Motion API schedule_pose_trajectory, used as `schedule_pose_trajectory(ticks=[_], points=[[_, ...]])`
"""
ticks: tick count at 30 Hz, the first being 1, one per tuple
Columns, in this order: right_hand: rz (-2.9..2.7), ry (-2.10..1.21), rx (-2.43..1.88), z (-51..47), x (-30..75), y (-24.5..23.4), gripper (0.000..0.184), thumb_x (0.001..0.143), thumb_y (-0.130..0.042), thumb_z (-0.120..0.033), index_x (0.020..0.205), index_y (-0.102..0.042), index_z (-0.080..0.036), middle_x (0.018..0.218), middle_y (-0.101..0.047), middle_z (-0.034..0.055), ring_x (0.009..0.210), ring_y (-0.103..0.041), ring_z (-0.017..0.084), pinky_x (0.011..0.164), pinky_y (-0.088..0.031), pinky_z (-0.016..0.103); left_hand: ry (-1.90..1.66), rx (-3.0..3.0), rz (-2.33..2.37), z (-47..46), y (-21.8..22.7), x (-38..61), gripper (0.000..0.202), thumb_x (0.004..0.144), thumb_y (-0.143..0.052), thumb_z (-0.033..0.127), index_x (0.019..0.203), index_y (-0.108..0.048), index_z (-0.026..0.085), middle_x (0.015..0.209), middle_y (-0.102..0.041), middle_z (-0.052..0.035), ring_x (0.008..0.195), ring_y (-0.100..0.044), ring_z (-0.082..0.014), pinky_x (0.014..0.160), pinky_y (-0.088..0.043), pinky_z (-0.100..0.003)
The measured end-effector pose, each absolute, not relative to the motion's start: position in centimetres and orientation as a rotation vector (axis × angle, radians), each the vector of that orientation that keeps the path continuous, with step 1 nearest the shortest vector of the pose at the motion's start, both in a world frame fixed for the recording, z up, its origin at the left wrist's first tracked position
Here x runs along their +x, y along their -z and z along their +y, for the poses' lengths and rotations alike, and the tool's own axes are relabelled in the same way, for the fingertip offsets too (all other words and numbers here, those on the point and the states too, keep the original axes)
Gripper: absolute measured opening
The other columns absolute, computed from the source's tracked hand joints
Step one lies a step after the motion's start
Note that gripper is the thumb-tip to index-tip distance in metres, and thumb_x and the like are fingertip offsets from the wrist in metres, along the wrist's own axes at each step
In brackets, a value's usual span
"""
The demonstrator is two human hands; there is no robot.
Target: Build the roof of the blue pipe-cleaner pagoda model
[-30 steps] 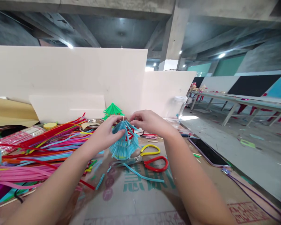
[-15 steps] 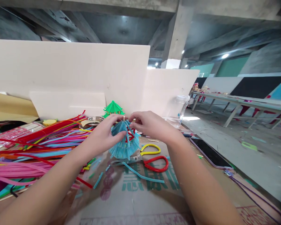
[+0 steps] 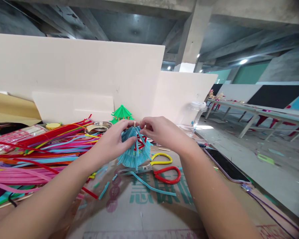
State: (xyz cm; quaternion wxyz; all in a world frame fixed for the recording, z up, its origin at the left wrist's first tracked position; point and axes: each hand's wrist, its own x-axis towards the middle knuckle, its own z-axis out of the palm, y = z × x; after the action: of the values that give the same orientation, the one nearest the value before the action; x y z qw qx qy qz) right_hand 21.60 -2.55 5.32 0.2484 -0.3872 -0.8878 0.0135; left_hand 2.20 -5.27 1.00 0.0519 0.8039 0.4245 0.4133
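A small cone-shaped model roof of light-blue pipe cleaners stands before me, a short wooden stick end poking from its tip. Red lattice shows through a gap on its right side. My left hand is closed on the roof's left side, thumb across the front. At the upper right, my right hand pinches a blue pipe cleaner close to the tip; its fingertips are partly hidden. Scissors with one yellow and one red handle lie open under the roof's front edge. A loose blue pipe cleaner lies in front of them.
Many coloured pipe cleaners are heaped on the left. Behind the roof are a green model roof, a metal bowl and a white board. A clear jar and a phone are on the right.
The view has shifted slightly. Both hands stay at the blue roof, and the right fingers have moved a little, showing more of the red lattice.
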Motion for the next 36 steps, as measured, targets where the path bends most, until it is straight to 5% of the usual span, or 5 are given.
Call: schedule_pose_trajectory(ticks=[23, 29, 36], points=[[-2.424, -0.034, -1.051, -2.6, 21.9, -5.5, 0.013, 0.087, -0.055, -0.025, 0.083, -0.066, -0.02, 0.069, -0.061, -0.0004, 0.059, -0.047, 0.011, 0.054, -0.025, 0.025, -1.24, 2.148, 1.05, -4.6, -1.4, 0.8, 0.049, 0.091, -0.048, 0.054, 0.126, -0.056, 0.021, 0.126, -0.064, -0.0107, 0.115, -0.061, -0.0258, 0.095, -0.05, -0.039], [-2.431, -0.051, -1.019, -2.2, 21.8, -5.2, 0.012, 0.087, -0.055, -0.023, 0.086, -0.067, -0.02, 0.074, -0.064, 0.0001, 0.062, -0.049, 0.011, 0.055, -0.027, 0.024, -1.39, 1.689, 1.109, -4.1, -1.8, 0.9, 0.037, 0.088, -0.053, 0.053, 0.096, -0.062, 0.018, 0.107, -0.072, -0.0106, 0.088, -0.07, -0.0228, 0.076, -0.055, -0.036], [-2.442, 0.011, -1.058, -1.4, 21.3, -4.6, 0.01, 0.085, -0.054, -0.018, 0.082, -0.064, -0.019, 0.074, -0.064, 0.0008, 0.063, -0.049, 0.012, 0.055, -0.025, 0.025, -1.387, 1.962, 1.284, -3.6, -1.5, 0.2, 0.037, 0.089, -0.048, 0.051, 0.083, -0.063, 0.018, 0.087, -0.069, -0.0052, 0.081, -0.063, -0.0208, 0.07, -0.05, -0.032]])
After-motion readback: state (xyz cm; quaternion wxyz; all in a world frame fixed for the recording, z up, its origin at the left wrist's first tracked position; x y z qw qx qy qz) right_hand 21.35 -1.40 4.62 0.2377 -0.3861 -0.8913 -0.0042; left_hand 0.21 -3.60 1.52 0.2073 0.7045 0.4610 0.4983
